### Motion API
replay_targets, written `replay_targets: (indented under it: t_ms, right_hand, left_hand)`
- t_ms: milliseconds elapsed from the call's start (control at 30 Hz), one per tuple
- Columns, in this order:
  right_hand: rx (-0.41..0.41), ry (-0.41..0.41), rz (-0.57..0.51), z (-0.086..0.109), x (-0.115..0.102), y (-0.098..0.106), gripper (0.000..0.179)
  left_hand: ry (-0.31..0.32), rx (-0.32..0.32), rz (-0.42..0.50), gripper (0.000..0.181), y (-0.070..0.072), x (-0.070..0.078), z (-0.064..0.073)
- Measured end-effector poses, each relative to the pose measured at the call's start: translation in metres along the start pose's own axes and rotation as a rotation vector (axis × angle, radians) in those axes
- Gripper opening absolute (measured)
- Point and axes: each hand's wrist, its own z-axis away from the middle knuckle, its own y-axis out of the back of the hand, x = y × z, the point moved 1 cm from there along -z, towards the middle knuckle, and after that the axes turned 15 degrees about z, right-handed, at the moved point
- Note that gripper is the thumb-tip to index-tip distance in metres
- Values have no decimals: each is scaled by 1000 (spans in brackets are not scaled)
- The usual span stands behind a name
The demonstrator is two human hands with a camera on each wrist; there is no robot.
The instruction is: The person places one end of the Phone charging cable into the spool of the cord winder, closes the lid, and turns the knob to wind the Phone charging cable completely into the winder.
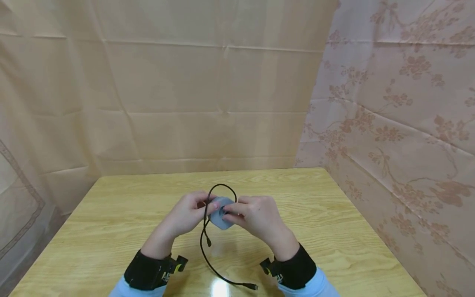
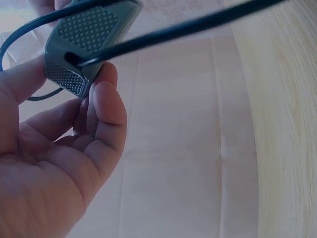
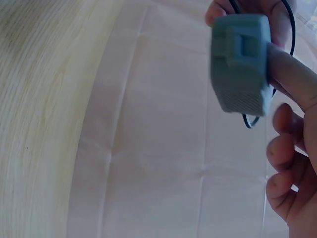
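A grey-blue, many-sided cable winder [image 1: 222,224] is held above the table between both hands. My left hand [image 1: 187,214] grips its left edge between thumb and fingers. In the left wrist view, a black cable [image 2: 163,43] comes out of a slot in the winder's textured side [image 2: 89,29]. My right hand [image 1: 259,212] pinches at the round recess in the middle, its fingertips partly hidden there. In the right wrist view, a notched side of the winder [image 3: 240,64] shows. The cable loops above the hands, and its plug end [image 1: 250,286] hangs lower, towards me.
A second, smaller connector [image 1: 209,242] dangles below the winder. Under the hands lies a wood-grain table [image 1: 141,206]. A beige curtain [image 1: 167,103] hangs behind it, and a flower-patterned cloth [image 1: 389,123] hangs along the right side. Black camera straps [image 1: 148,270] circle both wrists.
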Motion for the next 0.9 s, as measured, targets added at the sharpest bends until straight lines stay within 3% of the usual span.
replay_targets:
  t_ms: [233,500,700,800,900]
  right_hand:
    - [70,-73,15,-2,-4,-1,21]
    - [62,-157,53,-2,-13,-2,25]
    - [-28,-240,36,-4,-21,-4,32]
    - [-96,-307,-14,-5,-23,-7,33]
    - [-113,-374,-102,-7,-24,-10,33]
  left_hand:
    - [28,39,56,33,0,5,0]
    - [-57,105,59,25,-4,5,-2]
    - [-137,159,5,29,-9,4,-4]
    - [-161,185,-19,29,-10,2,-5]
    - [-173,208,-25,28,-12,1,-4]
